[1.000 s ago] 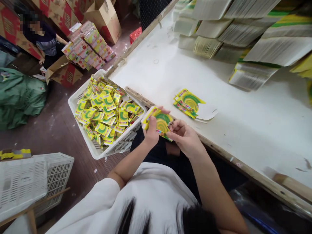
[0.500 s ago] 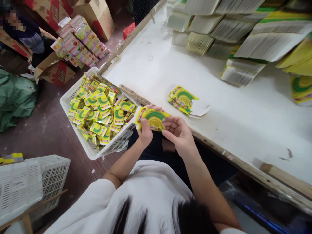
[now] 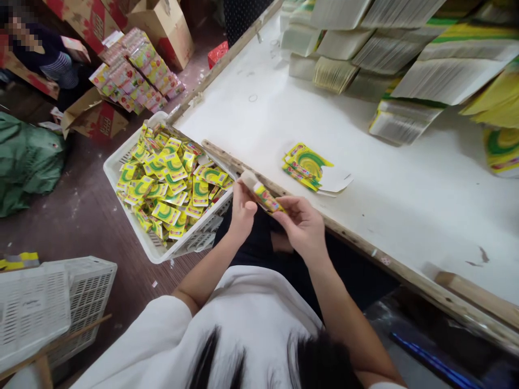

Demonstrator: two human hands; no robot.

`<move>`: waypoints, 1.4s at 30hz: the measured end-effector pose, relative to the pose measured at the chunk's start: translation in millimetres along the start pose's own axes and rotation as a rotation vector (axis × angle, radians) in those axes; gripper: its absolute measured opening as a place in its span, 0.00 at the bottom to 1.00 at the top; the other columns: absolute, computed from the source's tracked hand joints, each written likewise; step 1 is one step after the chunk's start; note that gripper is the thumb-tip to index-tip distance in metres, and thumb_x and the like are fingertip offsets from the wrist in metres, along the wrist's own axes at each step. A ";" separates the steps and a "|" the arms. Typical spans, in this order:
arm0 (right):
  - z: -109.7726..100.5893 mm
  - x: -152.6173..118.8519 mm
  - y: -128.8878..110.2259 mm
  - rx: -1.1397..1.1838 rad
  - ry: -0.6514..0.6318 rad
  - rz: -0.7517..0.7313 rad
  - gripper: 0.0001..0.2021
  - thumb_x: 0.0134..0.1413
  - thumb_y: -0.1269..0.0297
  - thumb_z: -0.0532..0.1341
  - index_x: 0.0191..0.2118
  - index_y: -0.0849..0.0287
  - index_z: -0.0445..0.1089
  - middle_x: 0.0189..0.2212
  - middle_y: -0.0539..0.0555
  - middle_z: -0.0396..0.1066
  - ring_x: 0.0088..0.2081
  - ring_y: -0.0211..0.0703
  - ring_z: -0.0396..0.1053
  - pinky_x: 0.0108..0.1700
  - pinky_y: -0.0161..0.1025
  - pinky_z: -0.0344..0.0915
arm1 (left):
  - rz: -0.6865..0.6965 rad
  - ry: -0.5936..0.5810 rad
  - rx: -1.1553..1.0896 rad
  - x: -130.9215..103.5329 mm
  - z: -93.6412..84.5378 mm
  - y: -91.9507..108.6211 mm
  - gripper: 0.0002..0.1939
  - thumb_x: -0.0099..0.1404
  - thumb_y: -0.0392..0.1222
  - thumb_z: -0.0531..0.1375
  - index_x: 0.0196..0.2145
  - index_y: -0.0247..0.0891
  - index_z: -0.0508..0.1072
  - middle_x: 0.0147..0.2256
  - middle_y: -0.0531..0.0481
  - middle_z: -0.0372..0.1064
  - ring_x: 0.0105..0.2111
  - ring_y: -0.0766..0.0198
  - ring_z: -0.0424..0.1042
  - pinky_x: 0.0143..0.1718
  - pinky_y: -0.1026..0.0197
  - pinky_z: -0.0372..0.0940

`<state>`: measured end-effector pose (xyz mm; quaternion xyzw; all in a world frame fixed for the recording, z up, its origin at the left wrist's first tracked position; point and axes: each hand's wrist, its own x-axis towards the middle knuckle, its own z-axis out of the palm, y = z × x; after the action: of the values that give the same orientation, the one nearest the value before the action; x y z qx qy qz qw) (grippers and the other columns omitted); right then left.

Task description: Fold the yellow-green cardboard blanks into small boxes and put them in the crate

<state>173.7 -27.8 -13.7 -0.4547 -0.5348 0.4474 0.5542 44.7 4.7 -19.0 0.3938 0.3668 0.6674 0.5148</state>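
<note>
Between my hands, over the table's near edge, is a small folding carton (image 3: 267, 199), yellow with green and red print. It is turned with a narrow printed side up and a white flap at its left end. My right hand (image 3: 302, 221) pinches its right end between thumb and fingers. At the flap end, my left hand (image 3: 242, 216) curls its fingers against the carton, thumb raised off it; its fingertips are partly hidden. Just beyond, on the white table (image 3: 389, 205), lies a small stack of flat yellow cartons (image 3: 306, 165) with white flaps.
A white plastic basket (image 3: 133, 229) full of yellow cartons stands left of the table. Tall bundles of flat cartons (image 3: 438, 75) fill the table's far right. Empty-looking white crates (image 3: 32, 302) are at lower left. A person (image 3: 60, 65) sits by cardboard boxes (image 3: 162, 32) and stacked pink packs.
The carton has turned from its broad printed face to a narrow side, showing a white flap. My left thumb has come off its face. The seated person's arm has moved, with a box now beside it.
</note>
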 end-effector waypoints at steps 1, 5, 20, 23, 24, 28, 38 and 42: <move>-4.1 1.8 -1.6 -0.004 0.028 -0.024 0.09 0.56 0.62 0.66 0.42 0.55 0.73 0.36 0.51 0.78 0.36 0.42 0.76 0.39 0.40 0.73 | 0.001 -0.017 0.004 -0.6 -2.9 -2.6 0.33 0.49 0.68 0.70 0.43 0.42 0.70 0.41 0.48 0.72 0.43 0.59 0.73 0.45 0.60 0.69; -20.8 5.7 -12.3 -0.154 0.083 -0.157 0.03 0.57 0.66 0.66 0.38 0.54 0.75 0.31 0.48 0.78 0.29 0.41 0.75 0.31 0.37 0.71 | 0.010 -0.002 0.059 -0.7 -11.0 0.9 0.19 0.58 0.52 0.71 0.41 0.41 0.73 0.39 0.51 0.76 0.38 0.63 0.76 0.43 0.61 0.70; -19.7 -0.9 -20.6 -0.398 0.090 -0.453 0.32 0.57 0.62 0.68 0.66 0.47 0.59 0.67 0.56 0.59 0.69 0.56 0.53 0.72 0.61 0.46 | 0.084 -0.578 1.075 -7.1 -12.6 55.8 0.31 0.58 0.44 0.68 0.55 0.40 0.62 0.48 0.45 0.72 0.48 0.54 0.74 0.48 0.55 0.70; -19.8 -2.0 -11.0 0.068 -0.068 -0.044 0.33 0.61 0.54 0.63 0.69 0.47 0.52 0.68 0.57 0.57 0.68 0.55 0.57 0.67 0.58 0.59 | 0.190 -0.615 1.025 -15.4 -11.0 44.0 0.36 0.58 0.42 0.67 0.59 0.42 0.56 0.53 0.45 0.68 0.49 0.56 0.74 0.48 0.56 0.70; -19.4 -2.0 -8.6 0.211 -0.184 0.088 0.32 0.62 0.51 0.62 0.68 0.47 0.55 0.66 0.57 0.60 0.66 0.55 0.61 0.65 0.58 0.63 | 0.244 -0.641 1.003 -17.5 -11.2 41.1 0.38 0.57 0.41 0.66 0.60 0.43 0.53 0.55 0.43 0.66 0.50 0.55 0.73 0.48 0.56 0.70; -16.0 -0.9 -3.2 0.467 -0.436 0.387 0.33 0.56 0.43 0.64 0.64 0.48 0.63 0.57 0.57 0.71 0.56 0.59 0.72 0.54 0.57 0.73 | 0.467 -0.678 0.947 -21.8 -13.0 34.5 0.38 0.56 0.36 0.64 0.60 0.44 0.52 0.52 0.43 0.64 0.51 0.54 0.71 0.46 0.55 0.70; -13.5 -11.9 -11.0 -0.183 -0.360 -0.215 0.30 0.66 0.58 0.59 0.70 0.48 0.54 0.72 0.54 0.47 0.71 0.51 0.50 0.71 0.52 0.53 | 0.204 -0.667 0.950 -16.7 -19.4 28.1 0.35 0.56 0.41 0.64 0.56 0.41 0.51 0.51 0.41 0.62 0.41 0.58 0.73 0.40 0.56 0.70; -14.4 -9.5 -11.7 -0.383 -0.149 -0.318 0.21 0.67 0.71 0.52 0.59 0.49 0.72 0.66 0.55 0.62 0.63 0.46 0.66 0.65 0.47 0.65 | 0.205 -0.570 1.047 -16.4 -20.3 25.3 0.38 0.53 0.39 0.65 0.57 0.39 0.51 0.54 0.37 0.58 0.49 0.51 0.71 0.47 0.51 0.69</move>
<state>188.0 -39.6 -4.1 -0.4272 -0.7140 0.2775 0.4804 18.9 -18.1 -7.3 0.7914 0.4545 0.3126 0.2635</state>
